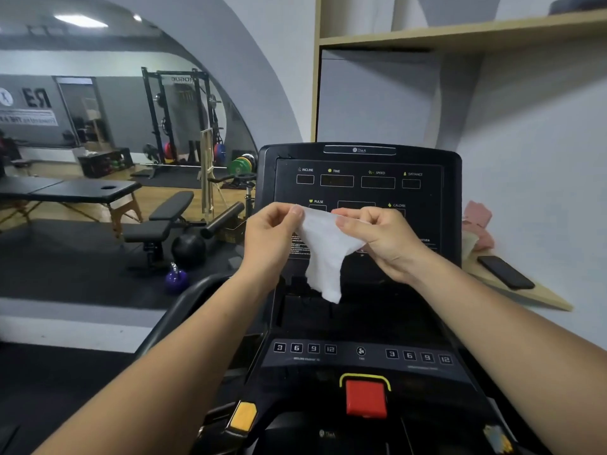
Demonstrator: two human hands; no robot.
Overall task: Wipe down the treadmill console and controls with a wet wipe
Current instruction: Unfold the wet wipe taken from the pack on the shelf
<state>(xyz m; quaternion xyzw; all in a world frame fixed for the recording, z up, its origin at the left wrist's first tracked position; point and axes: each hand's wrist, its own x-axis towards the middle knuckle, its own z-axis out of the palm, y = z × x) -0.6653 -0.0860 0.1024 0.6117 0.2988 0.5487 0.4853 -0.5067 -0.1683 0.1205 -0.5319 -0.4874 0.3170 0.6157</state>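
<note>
Both hands are up in front of the treadmill console (358, 159). The left grip (269, 234) pinches one top corner of the wet wipe (325, 254) and the right grip (384, 241) pinches the other, so the white sheet is stretched between them and sags to a point in the middle (I can't tell if it's touching the panel).

The readouts behind it say INCLINE, TIME, SPEED, DISTANCE, PULSE and CALORIE, all dark. Lower down, the control strip (361, 362) has 2 sets of buttons marked 3, 6, 9, 12 with a fan icon between them, and the left set is labelled INCLINE. Below that is the red stop button (366, 399) with a yellow surround.

On the right, a black phone (505, 272) lies flat on the wooden desk (532, 295). The mirror (98, 142) on the left shows a rack with ROGUE reversed.
</note>
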